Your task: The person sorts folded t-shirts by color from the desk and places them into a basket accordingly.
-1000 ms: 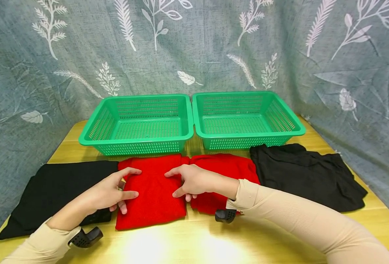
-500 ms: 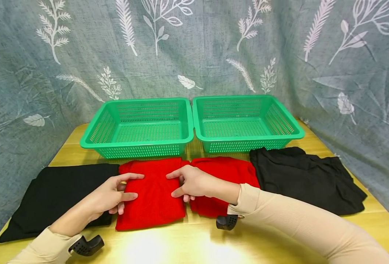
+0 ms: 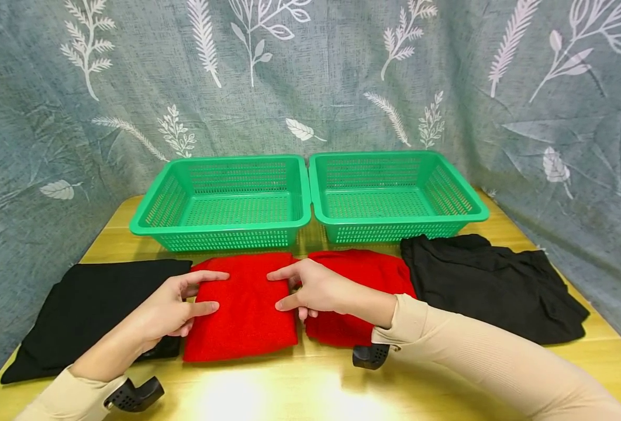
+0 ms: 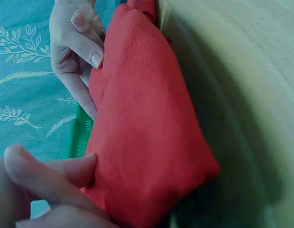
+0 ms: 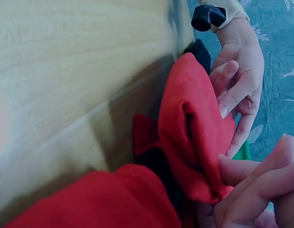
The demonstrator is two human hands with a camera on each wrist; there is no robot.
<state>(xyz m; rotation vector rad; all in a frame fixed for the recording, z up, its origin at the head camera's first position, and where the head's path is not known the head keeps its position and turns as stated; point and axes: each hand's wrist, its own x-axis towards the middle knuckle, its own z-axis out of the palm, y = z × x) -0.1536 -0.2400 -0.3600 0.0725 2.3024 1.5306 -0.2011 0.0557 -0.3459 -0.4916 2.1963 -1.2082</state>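
Observation:
A folded red cloth (image 3: 247,316) lies between my two hands at the middle left of the table in the head view. My left hand (image 3: 171,307) pinches its left side, with thumb and forefinger on top and the other fingers tucked at the edge. On the opposite side my right hand (image 3: 318,286) grips it likewise; its fingertips (image 5: 206,213) reach under the fold in the right wrist view. A shadowed gap shows beneath the cloth's near edge in the left wrist view. Right beside it sits a second red cloth (image 3: 363,269), partly hidden by my right hand and forearm.
Behind the cloths stand two green plastic baskets side by side, the left basket (image 3: 226,227) and the right basket (image 3: 400,221), with nothing inside. Black folded cloth (image 3: 95,298) lies at the left, and another black cloth (image 3: 489,280) at the right. A patterned curtain (image 3: 310,76) hangs behind.
The left hand's lower fingers have tucked in under the red cloth's edge. The cloth's near edge has risen slightly in the head view, with both hands staying at its sides.

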